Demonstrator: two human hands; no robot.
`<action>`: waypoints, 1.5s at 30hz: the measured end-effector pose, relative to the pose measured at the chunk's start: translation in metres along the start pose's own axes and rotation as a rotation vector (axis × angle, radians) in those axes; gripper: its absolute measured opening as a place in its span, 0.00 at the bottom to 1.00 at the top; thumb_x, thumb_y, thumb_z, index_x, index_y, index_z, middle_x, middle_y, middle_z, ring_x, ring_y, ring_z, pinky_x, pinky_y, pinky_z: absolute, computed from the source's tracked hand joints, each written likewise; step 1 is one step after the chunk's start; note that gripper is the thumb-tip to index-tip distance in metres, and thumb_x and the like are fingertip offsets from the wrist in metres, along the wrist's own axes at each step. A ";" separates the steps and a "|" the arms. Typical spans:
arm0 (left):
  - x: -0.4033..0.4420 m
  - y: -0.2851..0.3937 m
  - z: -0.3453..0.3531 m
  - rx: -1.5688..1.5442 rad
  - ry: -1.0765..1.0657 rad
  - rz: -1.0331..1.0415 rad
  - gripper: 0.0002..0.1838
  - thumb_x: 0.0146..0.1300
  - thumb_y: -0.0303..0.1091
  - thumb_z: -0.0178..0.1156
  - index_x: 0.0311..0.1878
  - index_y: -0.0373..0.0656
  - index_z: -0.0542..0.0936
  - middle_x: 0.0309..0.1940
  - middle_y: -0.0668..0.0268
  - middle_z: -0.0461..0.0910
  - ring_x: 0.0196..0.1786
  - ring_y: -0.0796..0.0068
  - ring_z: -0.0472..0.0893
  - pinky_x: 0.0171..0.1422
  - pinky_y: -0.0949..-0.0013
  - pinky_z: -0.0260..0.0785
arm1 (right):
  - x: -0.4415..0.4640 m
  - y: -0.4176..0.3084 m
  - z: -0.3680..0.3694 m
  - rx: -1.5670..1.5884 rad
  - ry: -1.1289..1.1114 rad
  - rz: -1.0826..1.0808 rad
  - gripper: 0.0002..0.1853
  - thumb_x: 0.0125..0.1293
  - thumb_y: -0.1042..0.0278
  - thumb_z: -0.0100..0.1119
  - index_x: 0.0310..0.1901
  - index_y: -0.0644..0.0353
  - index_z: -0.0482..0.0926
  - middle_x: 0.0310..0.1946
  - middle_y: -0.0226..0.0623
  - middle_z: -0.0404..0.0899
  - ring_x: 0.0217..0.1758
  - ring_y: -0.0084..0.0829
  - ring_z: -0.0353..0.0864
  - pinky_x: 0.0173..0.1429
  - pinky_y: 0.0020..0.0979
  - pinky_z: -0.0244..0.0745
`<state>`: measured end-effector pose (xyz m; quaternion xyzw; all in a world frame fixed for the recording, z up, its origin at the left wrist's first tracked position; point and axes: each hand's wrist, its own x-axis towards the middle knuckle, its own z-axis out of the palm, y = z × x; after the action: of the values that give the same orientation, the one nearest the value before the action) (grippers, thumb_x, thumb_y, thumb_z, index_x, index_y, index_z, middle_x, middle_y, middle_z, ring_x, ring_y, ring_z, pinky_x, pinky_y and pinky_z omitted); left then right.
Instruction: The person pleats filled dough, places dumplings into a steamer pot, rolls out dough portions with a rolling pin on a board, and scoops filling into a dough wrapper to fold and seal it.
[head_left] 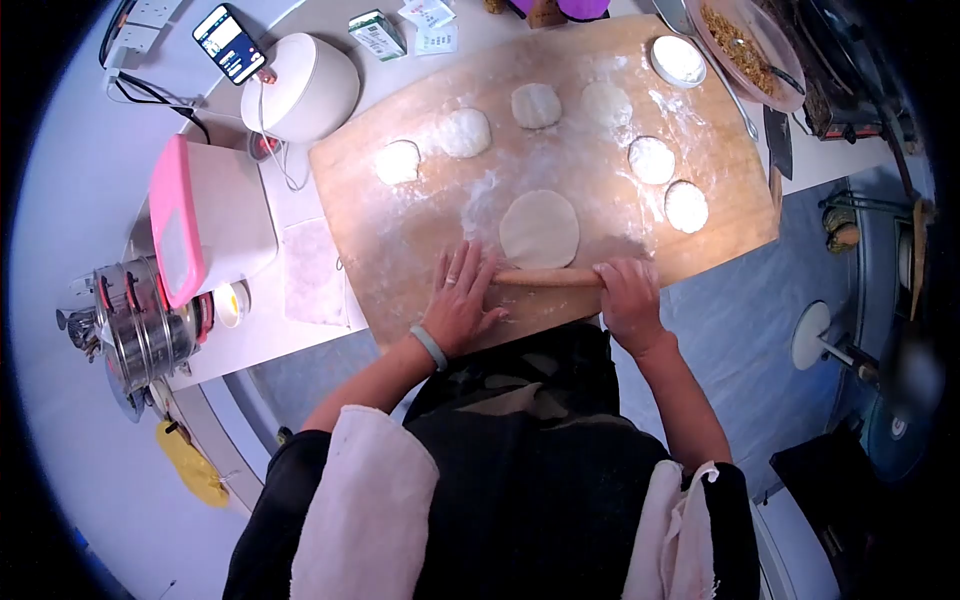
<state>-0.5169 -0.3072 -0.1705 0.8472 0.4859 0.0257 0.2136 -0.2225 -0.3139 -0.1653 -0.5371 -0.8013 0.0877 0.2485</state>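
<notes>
Near the centre of the frame, the left hand (463,298) lies with fingers extended over the left end of a slim, light-brown wooden rolling pin (548,277), and the fingers of the right hand (628,298) curl over its right end, hiding both tips. Just beyond the pin is a thin, smooth, round pale dough sheet (540,228), its near edge hard to make out. Farther up the flour-dusted tan wooden board (400,235) lie six smaller, floury dough rounds (652,160), one glare-blurred, below a pinkish plastic bowl (787,97) of crumbly brown food (735,50), cut off at upper right.
</notes>
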 end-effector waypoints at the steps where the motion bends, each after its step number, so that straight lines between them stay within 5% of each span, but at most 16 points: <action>1: -0.007 0.002 -0.005 -0.011 -0.011 0.001 0.46 0.61 0.52 0.61 0.75 0.37 0.53 0.75 0.43 0.48 0.78 0.42 0.45 0.80 0.42 0.33 | -0.003 -0.003 -0.002 0.024 0.018 0.014 0.15 0.55 0.76 0.54 0.46 0.58 0.77 0.40 0.39 0.76 0.43 0.42 0.75 0.51 0.43 0.68; 8: -0.011 0.019 0.003 -0.167 0.079 0.075 0.42 0.60 0.47 0.63 0.73 0.39 0.58 0.74 0.44 0.52 0.76 0.41 0.51 0.78 0.41 0.39 | 0.013 0.034 -0.020 0.070 -0.159 -0.001 0.16 0.54 0.77 0.56 0.46 0.57 0.77 0.42 0.40 0.76 0.49 0.44 0.74 0.57 0.45 0.65; 11: 0.023 0.019 0.001 -0.239 0.227 -0.071 0.40 0.63 0.48 0.60 0.73 0.39 0.59 0.74 0.45 0.52 0.78 0.44 0.49 0.79 0.44 0.37 | 0.015 0.049 -0.032 0.116 -0.205 0.040 0.16 0.54 0.77 0.57 0.47 0.57 0.77 0.43 0.41 0.77 0.49 0.46 0.73 0.57 0.45 0.65; 20: 0.125 0.048 0.015 0.043 0.115 0.111 0.42 0.60 0.55 0.60 0.73 0.43 0.59 0.74 0.47 0.54 0.77 0.47 0.51 0.77 0.38 0.38 | -0.060 0.035 -0.064 0.151 -0.307 0.109 0.14 0.55 0.78 0.60 0.45 0.60 0.76 0.41 0.42 0.77 0.46 0.47 0.74 0.52 0.45 0.66; 23: 0.122 0.043 0.020 0.127 -0.004 0.208 0.45 0.58 0.58 0.60 0.74 0.45 0.59 0.75 0.49 0.53 0.78 0.51 0.51 0.77 0.38 0.38 | -0.065 0.031 -0.065 0.156 -0.229 0.137 0.13 0.55 0.79 0.60 0.43 0.59 0.76 0.39 0.41 0.76 0.45 0.45 0.75 0.50 0.45 0.66; 29: 0.095 -0.006 0.005 0.130 -0.253 0.755 0.44 0.59 0.59 0.59 0.74 0.48 0.59 0.76 0.55 0.52 0.79 0.57 0.50 0.79 0.40 0.35 | -0.073 0.033 -0.060 0.190 -0.215 0.129 0.13 0.57 0.78 0.60 0.44 0.60 0.76 0.40 0.41 0.77 0.46 0.45 0.75 0.51 0.45 0.67; 32: 0.082 -0.026 -0.019 0.111 -0.354 0.752 0.43 0.61 0.58 0.57 0.74 0.45 0.59 0.76 0.51 0.51 0.79 0.52 0.49 0.79 0.39 0.33 | -0.065 0.037 -0.051 0.182 -0.224 0.104 0.15 0.55 0.79 0.60 0.46 0.60 0.76 0.41 0.42 0.77 0.47 0.46 0.75 0.52 0.44 0.66; 35: 0.057 -0.038 -0.047 0.093 0.006 0.409 0.44 0.60 0.54 0.60 0.74 0.40 0.57 0.76 0.47 0.50 0.79 0.48 0.47 0.80 0.42 0.34 | -0.038 0.031 -0.040 0.167 -0.201 0.076 0.16 0.55 0.79 0.60 0.47 0.61 0.76 0.41 0.42 0.77 0.47 0.46 0.75 0.53 0.44 0.66; 38: 0.015 -0.047 -0.048 -0.089 0.112 0.203 0.45 0.61 0.53 0.59 0.73 0.34 0.55 0.75 0.44 0.49 0.79 0.44 0.45 0.80 0.43 0.33 | -0.009 0.020 -0.017 0.146 -0.170 0.002 0.16 0.56 0.77 0.59 0.49 0.61 0.77 0.42 0.42 0.77 0.47 0.47 0.75 0.54 0.45 0.67; 45: -0.039 -0.037 -0.003 0.067 -0.021 -0.199 0.45 0.65 0.58 0.53 0.74 0.35 0.53 0.76 0.45 0.48 0.79 0.43 0.44 0.80 0.46 0.35 | 0.040 -0.001 0.039 0.098 -0.178 -0.125 0.17 0.60 0.72 0.58 0.52 0.62 0.76 0.54 0.46 0.73 0.58 0.50 0.73 0.66 0.47 0.64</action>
<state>-0.5685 -0.3227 -0.1761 0.8016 0.5659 -0.0210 0.1918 -0.2542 -0.2733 -0.1859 -0.4636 -0.8468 0.1585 0.2071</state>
